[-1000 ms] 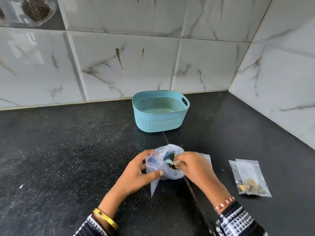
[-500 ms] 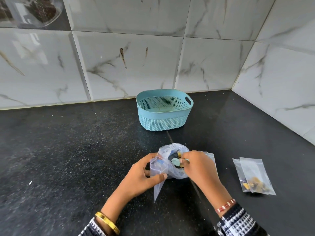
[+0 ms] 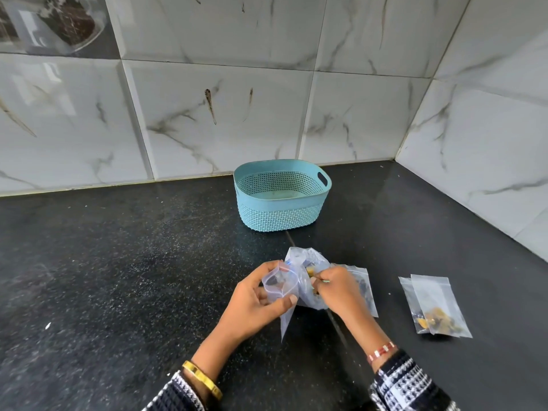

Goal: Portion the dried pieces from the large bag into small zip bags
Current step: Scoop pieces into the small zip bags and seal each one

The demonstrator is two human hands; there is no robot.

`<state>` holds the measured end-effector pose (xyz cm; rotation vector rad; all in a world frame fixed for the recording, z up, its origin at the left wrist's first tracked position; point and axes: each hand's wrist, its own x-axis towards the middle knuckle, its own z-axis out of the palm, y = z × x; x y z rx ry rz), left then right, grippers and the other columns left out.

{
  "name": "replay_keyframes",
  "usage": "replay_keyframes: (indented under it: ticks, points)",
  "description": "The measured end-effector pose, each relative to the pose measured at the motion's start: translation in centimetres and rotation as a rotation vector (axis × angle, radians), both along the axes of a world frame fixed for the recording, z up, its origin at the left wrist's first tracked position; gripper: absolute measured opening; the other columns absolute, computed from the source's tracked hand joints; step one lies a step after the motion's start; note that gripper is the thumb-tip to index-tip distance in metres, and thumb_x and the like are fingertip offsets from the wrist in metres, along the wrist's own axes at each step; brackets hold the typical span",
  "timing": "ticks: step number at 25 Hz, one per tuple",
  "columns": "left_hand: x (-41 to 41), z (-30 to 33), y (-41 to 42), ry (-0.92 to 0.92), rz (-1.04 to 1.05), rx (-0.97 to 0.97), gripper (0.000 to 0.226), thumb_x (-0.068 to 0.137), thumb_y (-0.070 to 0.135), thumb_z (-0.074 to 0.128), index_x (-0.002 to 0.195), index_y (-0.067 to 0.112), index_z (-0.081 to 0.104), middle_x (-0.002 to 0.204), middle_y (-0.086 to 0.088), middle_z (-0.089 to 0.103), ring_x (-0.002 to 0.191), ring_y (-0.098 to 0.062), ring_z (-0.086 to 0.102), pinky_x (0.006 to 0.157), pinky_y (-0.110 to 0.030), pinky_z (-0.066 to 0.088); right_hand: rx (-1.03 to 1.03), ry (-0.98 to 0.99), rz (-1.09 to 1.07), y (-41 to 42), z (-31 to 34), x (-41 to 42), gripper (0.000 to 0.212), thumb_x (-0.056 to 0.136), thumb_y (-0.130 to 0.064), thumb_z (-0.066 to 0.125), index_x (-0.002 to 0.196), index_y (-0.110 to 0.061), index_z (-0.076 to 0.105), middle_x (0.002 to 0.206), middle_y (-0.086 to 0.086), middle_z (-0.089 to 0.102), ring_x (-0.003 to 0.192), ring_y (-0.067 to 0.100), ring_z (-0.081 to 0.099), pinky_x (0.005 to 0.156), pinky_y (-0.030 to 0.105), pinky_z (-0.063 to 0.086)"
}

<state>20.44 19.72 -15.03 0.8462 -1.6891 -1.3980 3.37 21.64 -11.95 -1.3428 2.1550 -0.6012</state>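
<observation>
- Black speckled stone worktop (image 3: 118,277) set in a corner of white marble-patterned wall tiles (image 3: 222,114); no brand, label or readable writing shows on any item.
- One light-blue perforated plastic basket (image 3: 281,197) with a handle slot stands at the back of the worktop, near the wall and well apart from the hands.
- One large crumpled clear plastic bag (image 3: 308,262) lies on the worktop between the two hands; yellowish and dark dried pieces (image 3: 310,272) show at its mouth.
- One small clear zip bag (image 3: 281,292) is held open in the left hand (image 3: 255,304): thumb pressed on the front face, fingers curled behind the rim, the bag's lower corner hanging down. Something dark shows inside it.
- Right hand (image 3: 338,289): fingertips bunched and pinching at the mouth of the large bag, palm down, wrist raised; what exactly sits in that grip cannot be told.
- One more small flat zip bag (image 3: 366,289) lies partly under the right hand, just beside the large bag.
- Two filled small zip bags (image 3: 436,307), overlapping, lie to the right, apart from the hands, brown-yellow pieces gathered at their lower ends.
- Wrists: one gold bangle (image 3: 201,379) on the left, one red-and-white beaded bracelet (image 3: 381,351) on the right; both patterned dark sleeves (image 3: 409,387) show at the lower edge.
- One clear container (image 3: 59,25) with dark contents appears at the upper left.
</observation>
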Motion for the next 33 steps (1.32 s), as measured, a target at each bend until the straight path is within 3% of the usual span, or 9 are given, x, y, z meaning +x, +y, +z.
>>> replay_keyframes:
  ticks: [3,7,10,13,18,23,27,31,33]
  points:
    - [0.0,0.2,0.0,0.004,-0.010,0.010,0.040,0.077,0.006,0.071,0.113,0.014,0.057,0.100,0.012,0.069,0.081,-0.006,0.067,0.068,-0.021,0.054,0.066,-0.386,-0.186,-0.1,0.9,-0.8,0.015,0.091,-0.016,0.054,0.081,-0.012,0.065,0.060,0.002,0.044,0.055,0.011,0.037,0.046,0.022,0.026]
    - [0.2,0.2,0.1,-0.044,-0.020,0.014,0.041,0.077,0.003,0.071,0.114,0.014,0.056,0.097,0.009,0.070,0.074,-0.003,0.066,0.062,-0.016,0.050,0.107,-0.446,-0.221,-0.1,0.7,-1.0,0.012,0.090,-0.018,0.056,0.097,-0.012,0.064,0.068,0.001,0.047,0.058,0.011,0.038,0.047,0.023,0.027]
    - [0.5,0.2,0.1,-0.071,-0.011,0.013,0.045,0.077,0.005,0.072,0.118,0.013,0.055,0.102,0.001,0.068,0.074,-0.005,0.067,0.064,-0.018,0.052,0.117,-0.569,-0.356,-0.5,0.1,-1.3,0.022,0.089,-0.019,0.058,0.109,-0.009,0.058,0.064,0.002,0.043,0.050,0.011,0.036,0.037,0.020,0.028]
    - [0.7,0.4,0.2,-0.103,-0.016,0.013,0.045,0.077,0.008,0.072,0.118,0.014,0.054,0.101,0.000,0.068,0.073,-0.007,0.067,0.065,-0.022,0.053,0.041,-0.709,-0.402,-0.2,0.3,-1.7,0.014,0.090,-0.012,0.054,0.102,-0.007,0.059,0.052,0.000,0.038,0.042,0.009,0.029,0.031,0.018,0.023]
    - [0.7,1.0,0.5,-0.166,-0.011,0.037,0.044,0.079,0.005,0.070,0.118,0.014,0.052,0.090,0.004,0.068,0.063,0.000,0.066,0.060,-0.013,0.050,0.007,-0.815,-0.396,0.9,1.4,-2.6,0.012,0.091,-0.008,0.052,0.102,-0.006,0.058,0.033,-0.007,0.034,0.031,0.006,0.025,0.032,0.018,0.022]
    - [0.8,1.4,0.6,-0.292,0.054,-0.034,0.053,0.076,0.019,0.074,0.124,0.022,0.049,0.109,0.001,0.066,0.077,0.002,0.068,0.067,-0.013,0.052,-0.007,-0.795,-0.354,1.8,2.9,-2.4,0.019,0.091,-0.009,0.053,0.107,-0.001,0.061,0.037,-0.005,0.036,0.034,0.006,0.026,0.034,0.020,0.022]
    - [0.9,1.2,0.5,-0.361,0.081,-0.077,0.060,0.072,0.030,0.075,0.126,0.026,0.048,0.120,0.005,0.061,0.095,-0.010,0.068,0.088,-0.030,0.055,-0.117,-0.734,-0.233,2.7,5.1,-1.0,0.019,0.090,-0.011,0.057,0.106,-0.004,0.063,0.044,-0.004,0.039,0.038,0.005,0.029,0.038,0.020,0.023]
    - [0.7,1.5,0.6,-0.378,0.090,-0.138,0.054,0.070,0.037,0.072,0.119,0.037,0.050,0.116,0.011,0.061,0.096,-0.010,0.066,0.088,-0.031,0.055,-0.316,-0.280,0.039,3.8,5.8,1.5,0.018,0.089,-0.016,0.058,0.102,-0.011,0.070,0.077,-0.006,0.065,0.064,0.000,0.052,0.056,0.011,0.038]
    - [0.7,1.6,0.7,-0.364,0.099,-0.162,0.047,0.066,0.040,0.070,0.109,0.046,0.050,0.111,0.011,0.061,0.093,-0.011,0.065,0.085,-0.031,0.055,-0.371,-0.072,0.152,4.2,5.3,2.5,0.020,0.090,-0.016,0.057,0.104,-0.014,0.071,0.093,-0.008,0.065,0.081,0.004,0.058,0.067,0.008,0.042]
